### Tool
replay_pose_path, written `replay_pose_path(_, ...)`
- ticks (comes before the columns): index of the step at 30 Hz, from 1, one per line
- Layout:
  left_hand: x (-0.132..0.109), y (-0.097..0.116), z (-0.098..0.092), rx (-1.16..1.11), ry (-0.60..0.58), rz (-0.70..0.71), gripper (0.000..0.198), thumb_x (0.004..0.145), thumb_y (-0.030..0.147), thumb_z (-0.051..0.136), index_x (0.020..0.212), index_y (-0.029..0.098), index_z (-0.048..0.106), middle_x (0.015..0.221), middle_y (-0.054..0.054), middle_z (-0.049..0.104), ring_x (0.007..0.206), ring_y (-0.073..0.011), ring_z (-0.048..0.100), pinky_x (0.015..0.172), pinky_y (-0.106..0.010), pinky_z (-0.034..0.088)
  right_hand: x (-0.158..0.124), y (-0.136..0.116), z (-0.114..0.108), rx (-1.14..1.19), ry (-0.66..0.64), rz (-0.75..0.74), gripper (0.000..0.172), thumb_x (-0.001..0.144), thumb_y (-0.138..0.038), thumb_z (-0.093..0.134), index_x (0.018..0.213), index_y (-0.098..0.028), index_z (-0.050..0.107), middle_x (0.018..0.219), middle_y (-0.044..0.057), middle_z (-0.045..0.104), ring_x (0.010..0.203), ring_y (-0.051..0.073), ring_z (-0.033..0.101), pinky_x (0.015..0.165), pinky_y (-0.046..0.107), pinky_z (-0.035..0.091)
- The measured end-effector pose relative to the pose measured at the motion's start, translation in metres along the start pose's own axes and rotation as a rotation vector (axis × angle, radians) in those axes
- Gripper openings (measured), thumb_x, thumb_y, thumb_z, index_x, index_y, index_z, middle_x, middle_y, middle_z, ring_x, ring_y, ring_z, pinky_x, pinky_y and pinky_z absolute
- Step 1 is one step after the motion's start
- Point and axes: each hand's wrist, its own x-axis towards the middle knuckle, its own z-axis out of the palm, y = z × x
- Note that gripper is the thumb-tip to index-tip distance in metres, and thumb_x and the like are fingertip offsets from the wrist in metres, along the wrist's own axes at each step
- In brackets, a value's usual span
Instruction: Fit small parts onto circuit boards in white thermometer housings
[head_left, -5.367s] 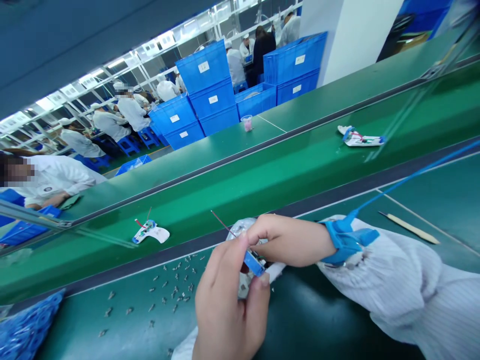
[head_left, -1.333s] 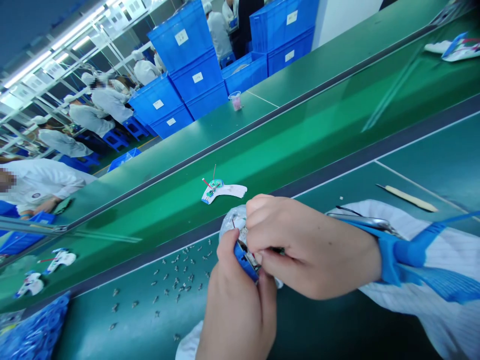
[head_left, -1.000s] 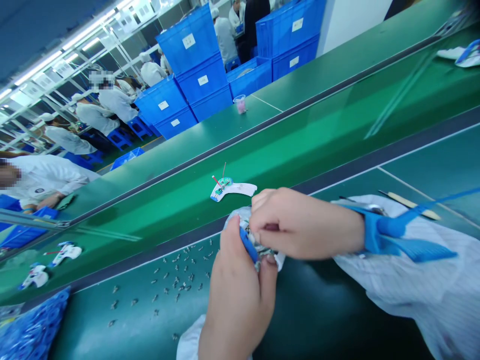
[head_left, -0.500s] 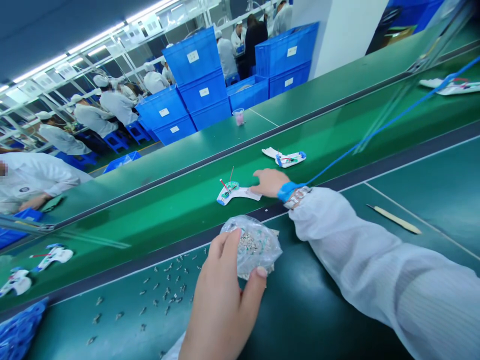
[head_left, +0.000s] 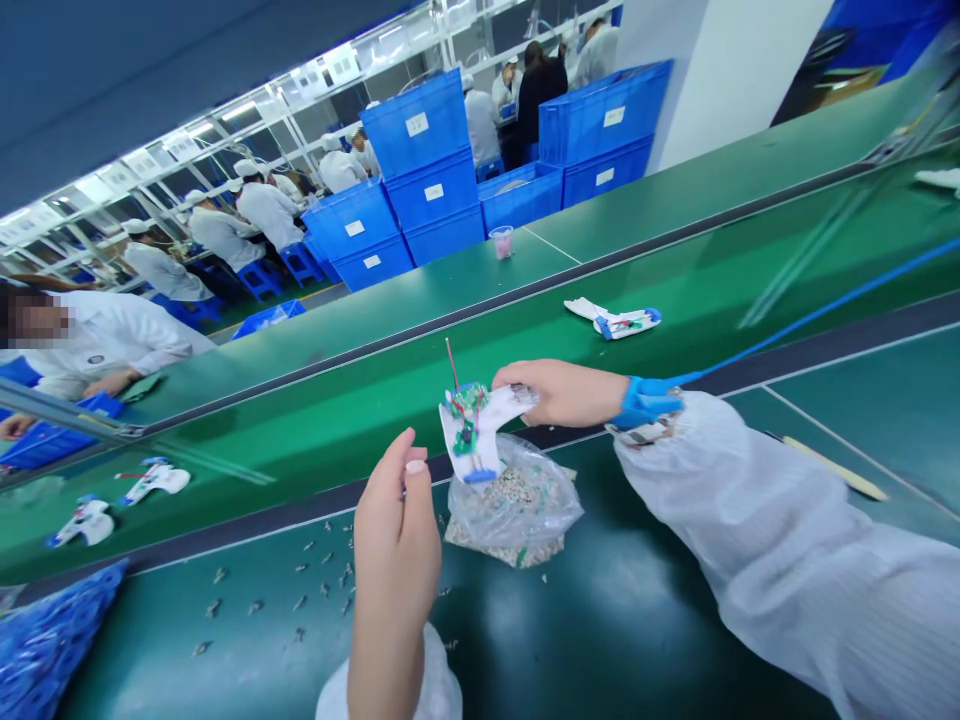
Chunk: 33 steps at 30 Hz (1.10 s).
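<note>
By the right hand (head_left: 564,392), the part (head_left: 472,428) is pinched at its two-o'clock end; the left hand (head_left: 397,535) is held loosely uncurled at seven o'clock, the bag (head_left: 517,508) seen at five.

White part (head_left: 489,445) w/ grn PCB (head_left: 466,436) & blue end (head_left: 480,476), blue wrist strap (head_left: 646,402), dk-grn bench (head_left: 585,640), brt-grn belt (head_left: 360,410).
</note>
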Motion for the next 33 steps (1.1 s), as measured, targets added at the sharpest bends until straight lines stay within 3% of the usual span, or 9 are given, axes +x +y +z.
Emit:
replay_pose_path(5,-0.01,0.005,0.004,-0.583,-0.296,-0.114,0.031,0.086,0.041,0.057,0.104,0.02,0.071,0.101,-0.007,0.073,0.097,-0.0231,0.065,0.084,-0.033,0.048,-0.025,-0.016,-0.013,0.34,-0.155,-0.319,0.032,0.069,-0.012,0.06,0.101,-0.012,0.06,0.094,0.004,0.06,0.082,0.014,0.054,0.07,0.022,0.04)
replay_pose_path(8,-0.011,0.009,0.01,-0.836,-0.341,-0.141,0.027,0.081,0.043,0.06,0.083,0.02,0.074,0.084,-0.006,0.074,0.085,-0.0222,0.067,0.079,-0.032,0.051,-0.027,-0.015,-0.008,0.71,-0.344,-0.371,0.032,0.071,-0.024,0.064,0.1,-0.01,0.058,0.087,0.002,0.056,0.076,0.012,0.052,0.064,0.021,0.039)
replay_pose_path(11,-0.008,0.009,0.013,-0.941,-0.31,-0.093,0.027,0.082,0.04,0.058,0.081,0.017,0.073,0.073,-0.005,0.071,0.073,-0.0191,0.066,0.074,-0.031,0.052,-0.024,-0.017,0.006,1.057,-0.48,-0.371,0.04,0.073,-0.041,0.069,0.094,-0.01,0.057,0.081,0.002,0.055,0.068,0.01,0.051,0.062,0.021,0.04)
replay_pose_path(16,-0.011,0.013,0.014,-0.97,-0.44,0.003,0.019,0.087,0.029,0.056,0.084,0.015,0.069,0.063,-0.001,0.061,0.063,-0.0126,0.058,0.068,-0.025,0.047,-0.022,-0.032,0.036,1.519,-0.663,-0.362,0.053,0.077,-0.054,0.061,0.099,-0.006,0.057,0.068,0.005,0.059,0.049,0.011,0.05,0.046,0.023,0.04)
replay_pose_path(21,-0.014,0.02,0.016,-0.961,-0.423,-0.038,0.022,0.084,0.033,0.061,0.069,0.017,0.061,0.051,0.004,0.052,0.049,-0.0079,0.043,0.052,-0.019,0.037,-0.024,-0.045,0.051,1.748,-0.733,-0.353,0.047,0.082,-0.05,0.052,0.098,-0.006,0.058,0.062,0.005,0.059,0.044,0.012,0.049,0.041,0.023,0.039)
replay_pose_path(26,-0.012,0.019,0.019,-0.926,-0.333,-0.13,0.028,0.078,0.036,0.065,0.059,0.017,0.056,0.042,0.005,0.049,0.039,-0.0069,0.041,0.044,-0.02,0.034,-0.025,-0.049,0.059,1.798,-0.791,-0.411,0.048,0.083,-0.05,0.049,0.095,-0.005,0.06,0.057,0.005,0.059,0.04,0.012,0.047,0.038,0.024,0.039)
replay_pose_path(30,-0.011,0.018,0.022,-0.948,-0.261,-0.176,0.021,0.075,0.029,0.07,0.061,0.016,0.06,0.041,0.006,0.051,0.036,-0.007,0.044,0.042,-0.019,0.036,-0.025,-0.047,0.065,1.746,-0.805,-0.384,0.051,0.083,-0.052,0.052,0.095,-0.003,0.061,0.059,0.006,0.061,0.04,0.012,0.05,0.038,0.022,0.039)
replay_pose_path(33,-0.009,0.018,0.022,-0.998,-0.185,-0.164,0.016,0.071,0.028,0.075,0.073,0.015,0.066,0.054,0.004,0.061,0.043,-0.0064,0.051,0.045,-0.016,0.041,-0.026,-0.044,0.067,1.734,-0.858,-0.465,0.05,0.085,-0.052,0.049,0.096,-0.004,0.061,0.056,0.006,0.06,0.038,0.013,0.05,0.037,0.022,0.039)
